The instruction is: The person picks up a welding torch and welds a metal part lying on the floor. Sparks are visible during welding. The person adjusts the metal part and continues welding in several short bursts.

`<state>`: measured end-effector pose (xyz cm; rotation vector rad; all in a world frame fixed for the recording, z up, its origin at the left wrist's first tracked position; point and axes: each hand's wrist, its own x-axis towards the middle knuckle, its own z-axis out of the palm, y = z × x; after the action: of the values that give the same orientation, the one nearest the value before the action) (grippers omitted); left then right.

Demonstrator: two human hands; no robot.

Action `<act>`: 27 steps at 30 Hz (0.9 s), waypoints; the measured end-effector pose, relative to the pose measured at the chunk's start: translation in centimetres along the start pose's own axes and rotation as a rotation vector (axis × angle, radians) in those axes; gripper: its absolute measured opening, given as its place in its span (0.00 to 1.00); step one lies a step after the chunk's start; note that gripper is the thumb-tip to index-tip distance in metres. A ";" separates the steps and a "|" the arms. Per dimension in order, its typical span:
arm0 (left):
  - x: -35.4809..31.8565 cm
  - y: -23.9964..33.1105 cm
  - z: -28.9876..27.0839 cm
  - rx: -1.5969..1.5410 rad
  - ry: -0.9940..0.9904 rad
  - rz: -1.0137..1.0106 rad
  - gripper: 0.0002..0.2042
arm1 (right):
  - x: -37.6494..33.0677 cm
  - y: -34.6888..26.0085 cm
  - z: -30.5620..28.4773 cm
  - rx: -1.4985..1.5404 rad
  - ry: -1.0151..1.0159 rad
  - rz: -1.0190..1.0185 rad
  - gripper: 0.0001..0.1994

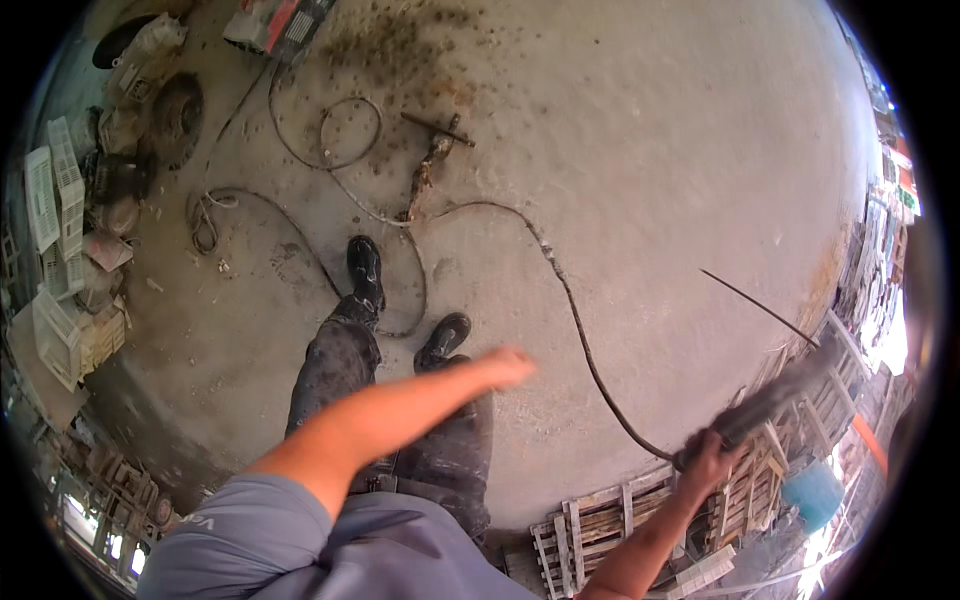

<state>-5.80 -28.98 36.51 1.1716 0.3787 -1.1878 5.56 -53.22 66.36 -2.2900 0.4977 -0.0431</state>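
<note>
At my right, my right hand [708, 462] grips the tool [770, 400], pointing up-right; left hand [505, 368] hangs empty, blurred.

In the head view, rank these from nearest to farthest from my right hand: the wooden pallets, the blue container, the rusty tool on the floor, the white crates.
From the right hand:
1. Wooden pallets, just below-left.
2. Blue container, to its right.
3. Rusty tool, far up the floor.
4. White crates, far left edge.

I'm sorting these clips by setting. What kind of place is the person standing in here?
Probably an outdoor work yard or workshop forecourt. The bare concrete floor is stained, stacked wooden pallets stand near the right hand, which grips a tool fed by a long cable, and plastic crates are piled along the left edge.
</note>
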 end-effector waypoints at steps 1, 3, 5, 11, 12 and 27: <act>-0.5 -1.0 -4.8 0.198 0.258 -0.123 0.24 | -1.2 -0.1 3.4 -0.005 0.070 0.110 0.27; -0.6 -5.2 -13.1 0.234 0.561 -0.214 0.17 | -1.6 3.6 7.1 0.046 -0.045 0.072 0.22; -0.5 -8.6 -21.1 0.400 0.706 -0.234 0.17 | -0.6 9.4 9.6 0.028 -0.171 -0.062 0.20; 0.2 -11.9 -33.5 0.902 0.836 -0.244 0.19 | 1.4 16.4 19.6 -0.039 -0.250 -0.080 0.18; 0.7 -12.0 -34.5 0.965 0.810 -0.240 0.20 | 1.9 17.2 20.7 -0.060 -0.243 -0.126 0.18; 10.5 -22.3 -30.8 1.257 0.576 -0.061 0.12 | 2.8 20.9 26.2 -0.051 -0.337 -0.204 0.14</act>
<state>-10.94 -6.23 4.69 2.6275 0.0392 -1.0976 5.83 -49.08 33.05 -2.3272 0.0915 0.2537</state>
